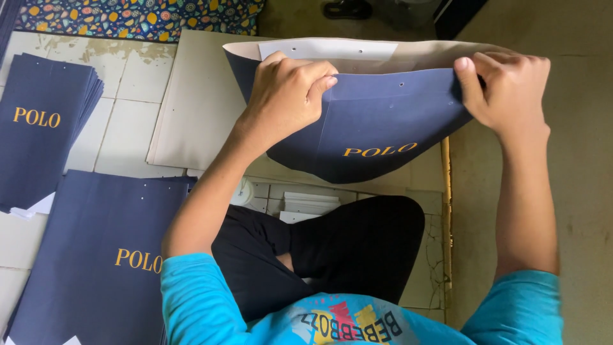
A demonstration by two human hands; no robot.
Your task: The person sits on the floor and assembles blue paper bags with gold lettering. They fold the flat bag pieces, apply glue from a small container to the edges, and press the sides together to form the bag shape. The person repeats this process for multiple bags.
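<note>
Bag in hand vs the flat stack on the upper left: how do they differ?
The held bag is spread open at its mouth, showing its pale inside; the far-left stack lies folded flat. The held bag is up off the floor, gripped at the rim by the left hand and right hand; the stack rests untouched on the tiles. One bag versus many. Both are navy paper with gold lettering.

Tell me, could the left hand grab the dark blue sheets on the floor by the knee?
Probably yes, but not right now. The left hand is gripping the top edge of the open blue bag. The flat blue sheets lie uncovered on the person's left, so letting go would leave the way free.
</note>
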